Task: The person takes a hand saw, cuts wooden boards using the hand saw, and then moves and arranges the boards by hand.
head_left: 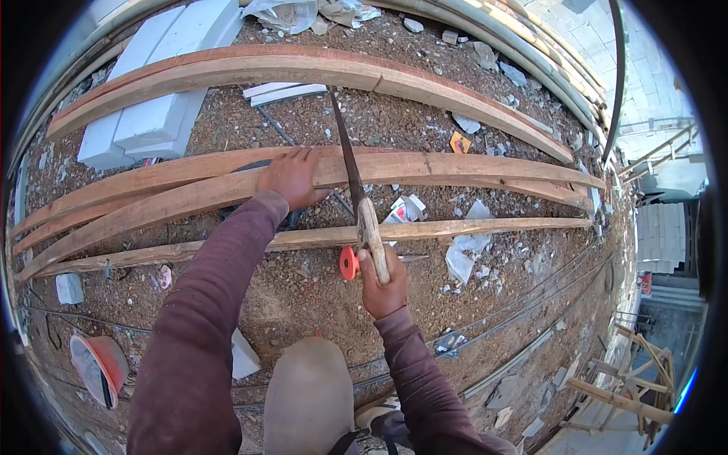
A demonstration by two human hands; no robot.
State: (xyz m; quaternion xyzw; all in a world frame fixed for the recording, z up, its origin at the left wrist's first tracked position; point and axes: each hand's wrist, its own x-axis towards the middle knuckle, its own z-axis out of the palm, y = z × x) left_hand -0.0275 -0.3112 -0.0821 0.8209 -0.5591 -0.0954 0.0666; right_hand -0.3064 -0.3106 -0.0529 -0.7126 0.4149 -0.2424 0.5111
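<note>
My right hand (384, 287) is closed around the pale wooden handle of a handsaw (349, 155). Its dark, narrow blade points away from me and crosses above the wooden beams. Beside the handle, by the same hand, is a round orange-red object (349, 263) with a dark centre; its kind is unclear. A thin pointed piece (413, 258) shows on the other side of that hand. My left hand (290, 178) grips a wooden beam (447, 165) from above, fingers over its far side and thumb toward me. More beams lie along it, partly hidden.
Another long timber (227, 68) crosses farther off, over white blocks (155, 129). A thinner pole (500, 225) lies nearer me. Stony ground holds scraps and rods. An orange-rimmed bucket (98, 368) stands at lower left, a wooden frame (629, 383) at lower right.
</note>
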